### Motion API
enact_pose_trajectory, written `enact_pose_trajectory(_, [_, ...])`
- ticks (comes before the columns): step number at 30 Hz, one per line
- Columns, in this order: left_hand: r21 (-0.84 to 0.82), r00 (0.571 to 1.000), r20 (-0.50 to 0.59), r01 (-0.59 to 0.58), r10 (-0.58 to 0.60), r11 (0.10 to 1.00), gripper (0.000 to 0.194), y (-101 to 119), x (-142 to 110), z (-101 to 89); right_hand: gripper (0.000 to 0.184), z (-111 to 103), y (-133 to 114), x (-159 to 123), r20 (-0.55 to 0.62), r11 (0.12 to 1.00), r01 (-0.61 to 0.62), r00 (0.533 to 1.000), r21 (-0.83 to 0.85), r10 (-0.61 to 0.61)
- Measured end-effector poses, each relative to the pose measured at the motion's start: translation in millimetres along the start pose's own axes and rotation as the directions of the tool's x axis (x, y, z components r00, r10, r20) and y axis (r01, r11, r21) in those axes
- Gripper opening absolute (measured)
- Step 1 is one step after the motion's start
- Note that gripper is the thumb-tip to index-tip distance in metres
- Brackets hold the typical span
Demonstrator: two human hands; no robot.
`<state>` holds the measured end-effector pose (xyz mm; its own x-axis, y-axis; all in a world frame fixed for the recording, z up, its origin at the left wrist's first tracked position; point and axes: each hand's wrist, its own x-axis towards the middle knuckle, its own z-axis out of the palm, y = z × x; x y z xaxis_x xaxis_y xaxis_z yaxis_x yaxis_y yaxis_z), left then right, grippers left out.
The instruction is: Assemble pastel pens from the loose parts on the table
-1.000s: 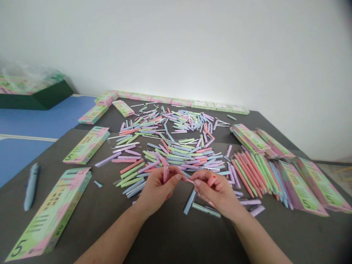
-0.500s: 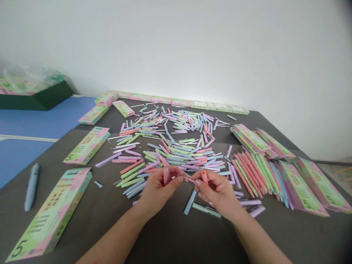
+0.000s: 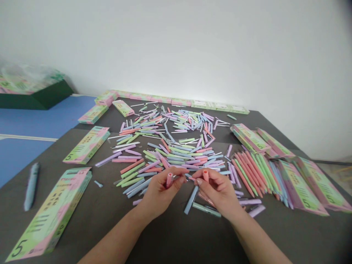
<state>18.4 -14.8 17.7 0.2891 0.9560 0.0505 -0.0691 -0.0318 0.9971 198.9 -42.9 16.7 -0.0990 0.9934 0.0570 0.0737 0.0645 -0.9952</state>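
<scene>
My left hand [image 3: 159, 192] is closed around a pink pen tube [image 3: 169, 180], which stands up between the fingers and palm. My right hand [image 3: 220, 194] is closed on a coral pen tube [image 3: 205, 175] with its open end facing up. The fingertips of both hands almost meet, and a thin small piece shows at the right thumb and fingertips, too small to make out. Below them on the dark table lie a blue pen tube [image 3: 190, 200] and a green pen [image 3: 206, 209]. Beyond the hands spreads a heap of pastel pen parts [image 3: 178, 157].
Finished-looking pens [image 3: 255, 172] lie side by side at the right, near printed boxes [image 3: 304, 187]. More boxes [image 3: 49, 216] line the left side and back edge. A blue pen [image 3: 32, 187] lies far left. A green tray [image 3: 35, 99] stands on a blue table [image 3: 27, 123].
My left hand has shifted slightly right, its index finger straighter. The thin pink piece that spanned the fingertips of both hands is now mostly out of sight.
</scene>
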Motion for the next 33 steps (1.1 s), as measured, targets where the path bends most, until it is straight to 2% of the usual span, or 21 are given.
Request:
enact_pose_trajectory(4, [0.106, 0.997, 0.074, -0.014, 0.006, 0.994, 0.021, -3.9, -0.7, 0.2, 0.014, -1.0, -1.4, 0.3, -0.026, 0.999, 0.024, 0.999, -0.030, -0.025])
enact_pose_trajectory(11, [0.108, 0.993, 0.117, -0.005, -0.007, 0.994, 0.013, -5.8, -0.7, -0.4, 0.010, -0.9, -0.1, 0.2, -0.009, 0.999, 0.034, 0.999, -0.016, -0.034])
enact_pose_trajectory(20, [0.157, 0.993, 0.118, -0.049, 0.030, 0.986, 0.010, -4.4, 0.5, -1.3, 0.009, -3.4, -6.5, 2.0, -0.007, 0.992, 0.065, 0.998, -0.104, -0.066])
enact_pose_trajectory(27, [0.204, 0.989, 0.132, -0.095, 0.069, 0.974, 0.011, -3.0, 1.5, -0.7, 0.008, -1.9, -1.3, 0.8, 0.011, 0.983, 0.047, 0.999, -0.175, -0.046])
enact_pose_trajectory(29, [0.200, 0.991, 0.125, -0.079, 0.055, 0.977, 0.011, -3.8, 1.7, -0.1, 0.008, -0.7, 0.1, 0.3, 0.014, 0.990, 0.022, 1.000, -0.141, -0.020])
enact_pose_trajectory(33, [0.194, 0.998, 0.070, -0.015, 0.002, 0.981, 0.013, -6.4, 1.4, -0.7, 0.014, -0.4, -0.9, 0.1, 0.061, 0.998, -0.053, 0.997, 0.036, 0.050])
